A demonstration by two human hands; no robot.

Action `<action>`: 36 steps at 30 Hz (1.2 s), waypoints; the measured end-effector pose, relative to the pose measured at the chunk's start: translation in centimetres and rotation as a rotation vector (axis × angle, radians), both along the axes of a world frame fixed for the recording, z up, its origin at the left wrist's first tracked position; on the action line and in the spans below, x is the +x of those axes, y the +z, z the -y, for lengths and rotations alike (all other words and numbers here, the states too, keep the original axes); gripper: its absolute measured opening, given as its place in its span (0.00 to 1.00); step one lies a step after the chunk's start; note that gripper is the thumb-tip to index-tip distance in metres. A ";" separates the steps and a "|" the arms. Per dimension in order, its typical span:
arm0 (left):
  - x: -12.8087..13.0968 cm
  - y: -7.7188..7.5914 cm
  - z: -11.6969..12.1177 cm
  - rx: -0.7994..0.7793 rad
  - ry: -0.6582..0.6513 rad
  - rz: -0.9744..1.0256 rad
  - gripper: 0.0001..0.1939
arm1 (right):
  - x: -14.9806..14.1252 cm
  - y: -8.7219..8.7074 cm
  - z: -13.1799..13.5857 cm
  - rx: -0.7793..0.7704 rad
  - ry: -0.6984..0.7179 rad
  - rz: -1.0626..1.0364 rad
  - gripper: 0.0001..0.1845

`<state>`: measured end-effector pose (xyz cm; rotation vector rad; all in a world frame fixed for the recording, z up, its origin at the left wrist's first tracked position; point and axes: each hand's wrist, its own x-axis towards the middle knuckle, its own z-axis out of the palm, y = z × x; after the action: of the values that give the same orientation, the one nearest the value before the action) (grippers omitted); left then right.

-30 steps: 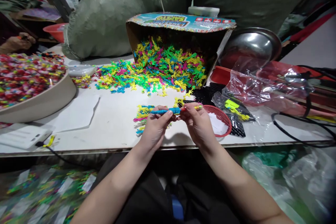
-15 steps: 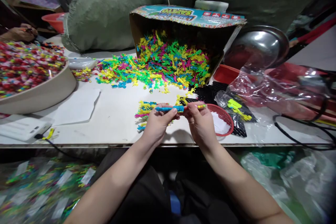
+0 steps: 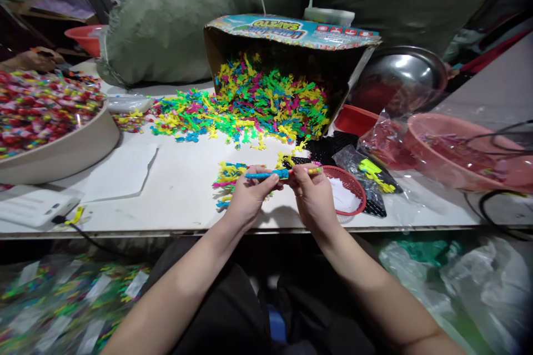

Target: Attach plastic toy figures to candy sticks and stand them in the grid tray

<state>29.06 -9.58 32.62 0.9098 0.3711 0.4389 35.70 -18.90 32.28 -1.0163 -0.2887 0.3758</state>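
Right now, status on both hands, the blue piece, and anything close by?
Left hand pinching blue piece. Right hand pinching red-and-yellow piece. Red basket partly behind right hand.

The metal bowl (image 3: pixel 406 69) is glossy and smooth; the box (image 3: pixel 266 30) looks like cardboard. The figures (image 3: pixel 272 97) look like plastic, the sheet (image 3: pixel 125 172) matt paper, the sack (image 3: pixel 166 22) creased, the worktop (image 3: pixel 183 177) smooth.

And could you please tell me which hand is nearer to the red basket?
Right: the right hand is just left of the red basket, partly overlapping it in this view; the left hand is farther left, beyond the right one.
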 end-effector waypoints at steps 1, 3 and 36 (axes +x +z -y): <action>0.0 0.1 0.0 0.004 -0.002 0.006 0.15 | 0.0 0.0 0.0 -0.005 -0.004 0.001 0.11; 0.0 0.2 -0.1 0.006 -0.011 0.020 0.16 | 0.1 0.1 0.0 -0.020 -0.002 -0.005 0.12; -2.7 2.5 -10.1 -0.008 0.403 0.320 0.11 | 4.1 -3.9 -6.2 -0.792 0.164 0.430 0.19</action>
<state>26.36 0.55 35.11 0.7405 0.2607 0.9398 39.81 -12.71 28.41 -1.8647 -0.6408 0.4274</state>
